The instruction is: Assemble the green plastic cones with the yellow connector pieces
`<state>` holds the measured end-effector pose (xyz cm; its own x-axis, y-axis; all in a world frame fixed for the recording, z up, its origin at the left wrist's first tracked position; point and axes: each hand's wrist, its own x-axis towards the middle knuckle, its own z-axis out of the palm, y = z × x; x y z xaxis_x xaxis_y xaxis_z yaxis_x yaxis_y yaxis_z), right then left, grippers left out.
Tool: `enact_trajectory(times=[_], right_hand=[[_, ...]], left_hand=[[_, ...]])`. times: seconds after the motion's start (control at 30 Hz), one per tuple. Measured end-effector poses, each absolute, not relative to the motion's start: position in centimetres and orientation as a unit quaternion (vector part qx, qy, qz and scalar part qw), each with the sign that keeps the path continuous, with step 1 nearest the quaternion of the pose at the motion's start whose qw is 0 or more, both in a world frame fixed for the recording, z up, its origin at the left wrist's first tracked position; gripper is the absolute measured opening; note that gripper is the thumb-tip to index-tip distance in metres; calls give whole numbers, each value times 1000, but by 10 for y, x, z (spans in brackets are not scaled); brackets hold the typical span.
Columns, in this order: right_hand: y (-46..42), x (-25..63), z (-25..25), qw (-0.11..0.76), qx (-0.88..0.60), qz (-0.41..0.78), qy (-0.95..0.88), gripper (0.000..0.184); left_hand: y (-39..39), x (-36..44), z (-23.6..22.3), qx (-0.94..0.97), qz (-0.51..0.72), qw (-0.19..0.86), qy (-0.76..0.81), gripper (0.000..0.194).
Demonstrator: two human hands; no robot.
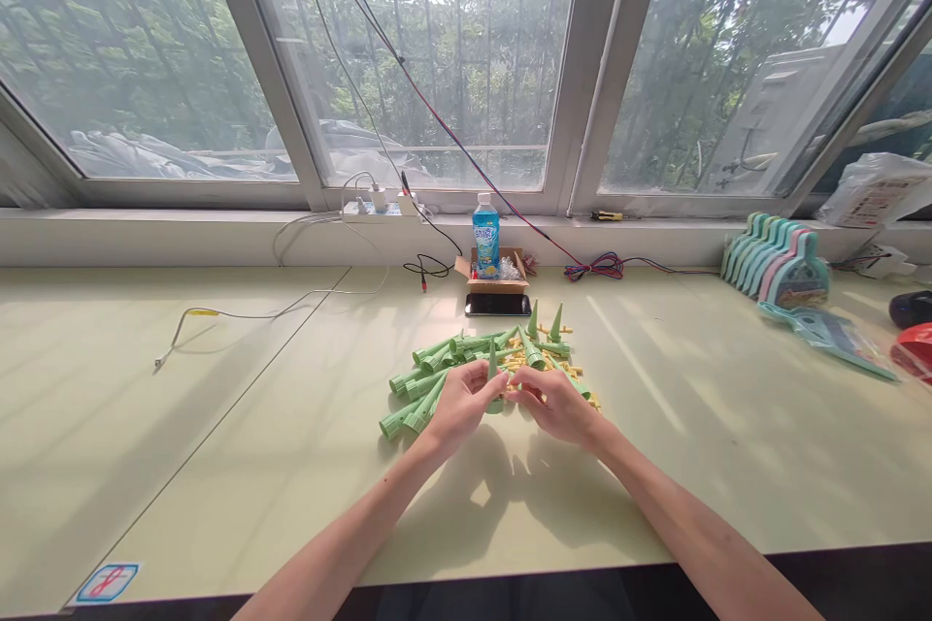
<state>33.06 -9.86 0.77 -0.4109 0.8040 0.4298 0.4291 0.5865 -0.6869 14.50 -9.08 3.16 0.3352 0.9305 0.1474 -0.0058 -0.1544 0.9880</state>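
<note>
A heap of green plastic cone spikes [437, 364] lies on the pale green table [218, 427], mixed with small yellow plastic parts [564, 374]. Two cones [546, 322] stand upright at the back of the heap. My left hand [458, 403] is closed round a green cone [493, 378] that points up. My right hand [557, 405] meets it from the right, with the fingers pinched at the cone's base. What the right fingers hold is too small to name.
Behind the heap lie a black phone [498, 304] and a small cardboard box [497, 274] with a blue bottle [485, 235]. Cables [291, 306] run across the left and back. Stacked pastel plastic pieces [776, 257] and packets [830, 335] sit at the right.
</note>
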Motion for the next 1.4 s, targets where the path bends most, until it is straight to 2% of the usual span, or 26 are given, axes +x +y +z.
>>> enact_trajectory(times=[1.4], right_hand=[[-97,331,6,388,-376,237,-807,36]], left_hand=[[-90,144,29,627,440,542,346,33]])
